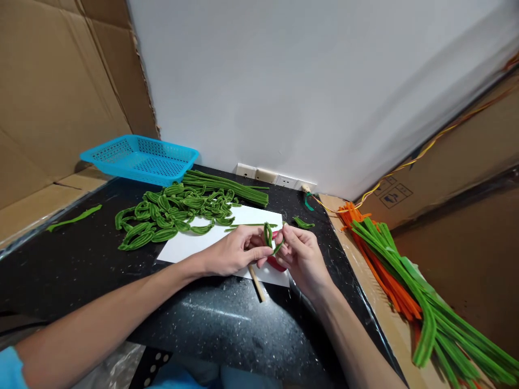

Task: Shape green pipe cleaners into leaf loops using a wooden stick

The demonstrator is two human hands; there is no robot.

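Between my two hands is a green pipe cleaner [268, 235] bent into a narrow loop. My left hand [235, 251] pinches the loop's base between thumb and fingers. At the other side, my right hand [302, 254] has thumb and forefinger closed on the pipe cleaner's free end. Beneath them lies a white sheet of paper [182, 247]. Something red [277, 264], partly covered by my fingers, shows under the hands; its kind is unclear. A thin wooden stick [257, 283] rests below my left hand. Straight green pipe cleaners [259, 225] lie just behind the hands.
A pile of green leaf-shaped pipe cleaner loops [170, 208] sits to the left, before a straight green bundle [231, 188]. A blue basket [156, 162] stands at the back left. Orange strips [389, 281] and lighter green bundles [417, 286] lie on cardboard at right. Wall sockets [266, 175] line the back.
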